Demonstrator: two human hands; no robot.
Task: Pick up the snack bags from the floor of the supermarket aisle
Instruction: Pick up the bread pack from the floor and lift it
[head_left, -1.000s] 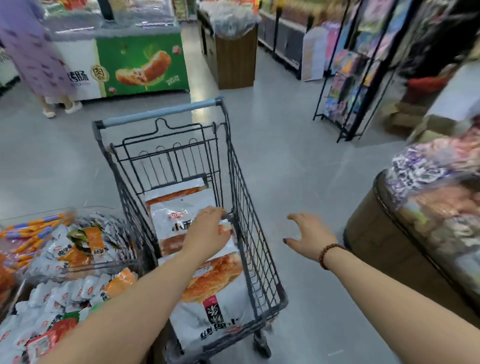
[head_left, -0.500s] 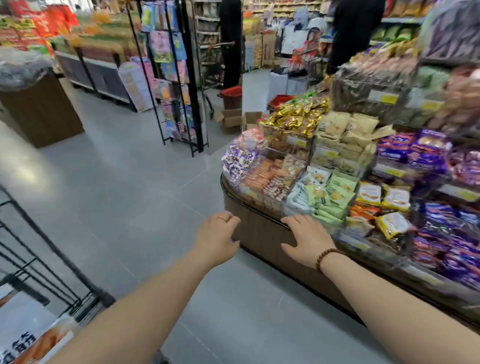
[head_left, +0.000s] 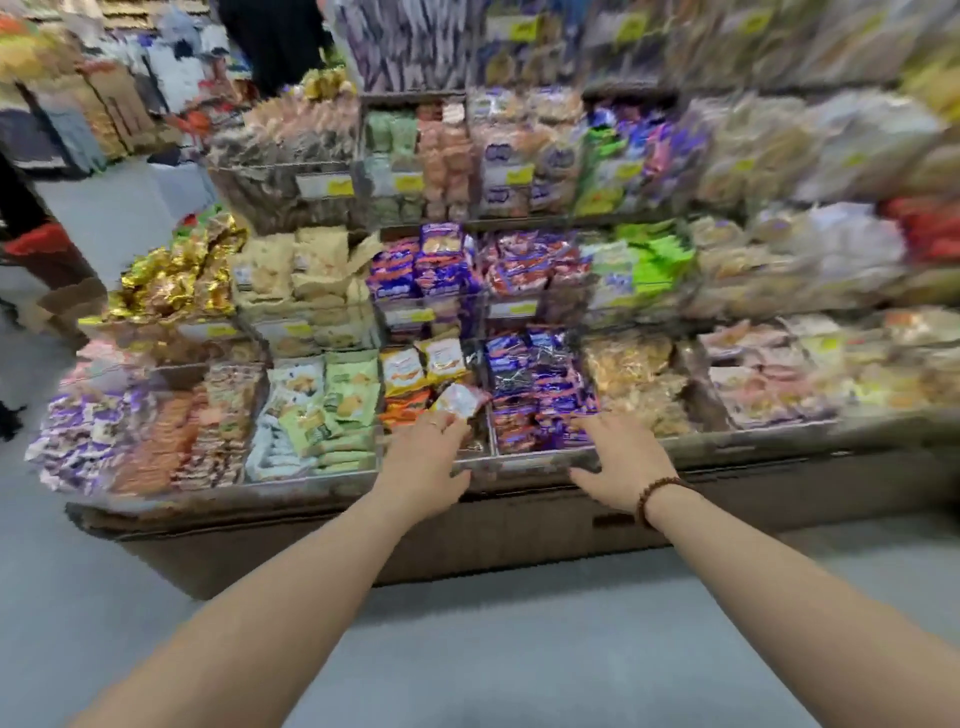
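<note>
No snack bag lies on the grey floor (head_left: 467, 649) in this view. Both my arms reach toward a low wooden display stand (head_left: 519, 525) with clear bins full of snack packets. My left hand (head_left: 423, 457) is over the front of the bin with orange and yellow packets. Its loosely curled fingertips are at the edge of a small pale packet (head_left: 461, 399); blur hides any grip. My right hand (head_left: 621, 460), with a bead bracelet on the wrist, has its fingers spread and holds nothing, just over the bin of purple packets (head_left: 535, 400).
The stand rises in tiers of bins: green packets (head_left: 337, 410), gold-wrapped sweets (head_left: 176, 280) and pale bags (head_left: 639, 379). Open floor runs to the left. Boxes and a dark-clothed person (head_left: 270, 36) are at the far back left.
The view has swung right, away from the shopping cart, which is now out of sight, and onto the snack stand. Both hands have moved forward over the front bins.
</note>
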